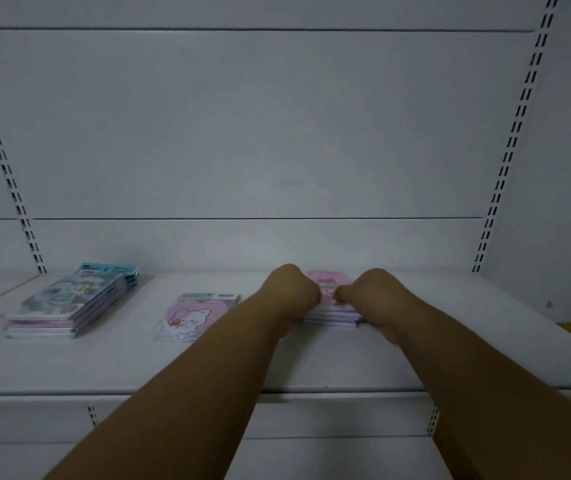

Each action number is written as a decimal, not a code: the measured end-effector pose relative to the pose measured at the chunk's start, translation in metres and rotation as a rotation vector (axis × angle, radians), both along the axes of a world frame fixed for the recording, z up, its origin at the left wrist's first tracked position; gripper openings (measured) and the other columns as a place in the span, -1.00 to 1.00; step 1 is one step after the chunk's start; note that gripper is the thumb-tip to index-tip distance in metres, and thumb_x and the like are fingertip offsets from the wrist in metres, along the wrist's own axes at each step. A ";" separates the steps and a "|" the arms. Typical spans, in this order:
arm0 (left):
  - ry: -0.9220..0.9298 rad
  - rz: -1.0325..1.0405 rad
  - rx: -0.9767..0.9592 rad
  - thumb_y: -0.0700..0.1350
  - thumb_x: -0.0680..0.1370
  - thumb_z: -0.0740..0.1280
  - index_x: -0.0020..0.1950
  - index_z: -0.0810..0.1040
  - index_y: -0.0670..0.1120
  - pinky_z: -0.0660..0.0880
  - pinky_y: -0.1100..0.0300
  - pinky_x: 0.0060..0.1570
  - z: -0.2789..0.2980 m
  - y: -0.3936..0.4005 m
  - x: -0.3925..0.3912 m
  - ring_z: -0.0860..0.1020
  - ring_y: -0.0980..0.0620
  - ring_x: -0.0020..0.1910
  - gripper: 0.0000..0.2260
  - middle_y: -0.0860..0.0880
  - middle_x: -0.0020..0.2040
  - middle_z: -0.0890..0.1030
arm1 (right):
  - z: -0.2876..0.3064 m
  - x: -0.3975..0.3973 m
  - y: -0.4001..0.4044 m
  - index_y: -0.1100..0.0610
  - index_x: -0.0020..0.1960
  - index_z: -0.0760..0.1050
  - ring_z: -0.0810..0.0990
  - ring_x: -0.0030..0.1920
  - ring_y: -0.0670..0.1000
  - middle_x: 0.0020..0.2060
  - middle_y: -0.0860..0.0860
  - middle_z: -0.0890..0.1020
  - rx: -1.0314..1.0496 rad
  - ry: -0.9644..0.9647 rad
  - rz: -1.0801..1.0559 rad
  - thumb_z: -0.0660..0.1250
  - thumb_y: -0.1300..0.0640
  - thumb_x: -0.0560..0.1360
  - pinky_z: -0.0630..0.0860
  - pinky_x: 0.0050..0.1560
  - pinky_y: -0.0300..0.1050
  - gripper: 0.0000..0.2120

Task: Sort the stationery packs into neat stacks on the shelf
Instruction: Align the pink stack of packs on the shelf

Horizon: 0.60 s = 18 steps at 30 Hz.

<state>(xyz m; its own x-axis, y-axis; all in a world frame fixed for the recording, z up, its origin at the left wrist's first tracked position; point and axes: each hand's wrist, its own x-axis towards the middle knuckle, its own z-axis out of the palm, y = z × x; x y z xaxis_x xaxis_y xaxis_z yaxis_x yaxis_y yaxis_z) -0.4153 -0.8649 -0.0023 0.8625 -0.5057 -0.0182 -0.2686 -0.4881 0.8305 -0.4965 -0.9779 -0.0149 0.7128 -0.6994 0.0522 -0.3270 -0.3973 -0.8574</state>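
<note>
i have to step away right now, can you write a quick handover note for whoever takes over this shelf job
Left hand and right hand: both hold the pink stack from either side, squaring it on the shelf.
Done: a tall stack sits at the left, though its top packs lie fanned.
Left: the single bunny pack lies alone in the middle; place it on a stack, then straighten the left one.

Hands hide pink stack (332,306) sides; both grip details blurred.
</note>
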 end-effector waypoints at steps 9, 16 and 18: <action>0.246 0.003 -0.401 -0.42 0.38 0.41 0.18 0.50 -0.21 0.63 0.02 -0.17 -0.002 0.016 -0.004 0.63 -0.14 -0.05 -0.60 -0.21 0.12 0.61 | -0.001 -0.009 0.002 0.28 -0.02 0.58 0.70 -0.21 0.12 -0.13 0.18 0.70 0.368 -0.281 0.049 0.43 0.35 0.40 0.65 -0.17 0.00 -0.84; 0.031 -0.161 -0.638 -0.33 0.46 0.39 0.03 0.52 0.20 0.60 0.29 -0.21 -0.017 0.035 -0.022 0.65 0.20 -0.08 -0.59 0.17 -0.05 0.68 | -0.011 -0.021 0.024 -0.04 0.25 0.45 0.61 0.06 -0.12 0.07 -0.10 0.64 0.076 -0.389 0.197 0.44 0.24 0.44 0.58 0.02 -0.17 -0.57; 0.055 -0.224 -0.630 -0.36 0.49 0.32 0.14 0.49 0.16 0.60 0.28 -0.14 -0.025 0.039 -0.026 0.64 0.19 -0.03 -0.57 0.11 0.03 0.67 | -0.015 -0.024 0.030 -0.05 0.27 0.42 0.60 0.10 -0.12 0.12 -0.07 0.63 0.120 -0.406 0.253 0.37 0.24 0.50 0.54 0.11 -0.15 -0.60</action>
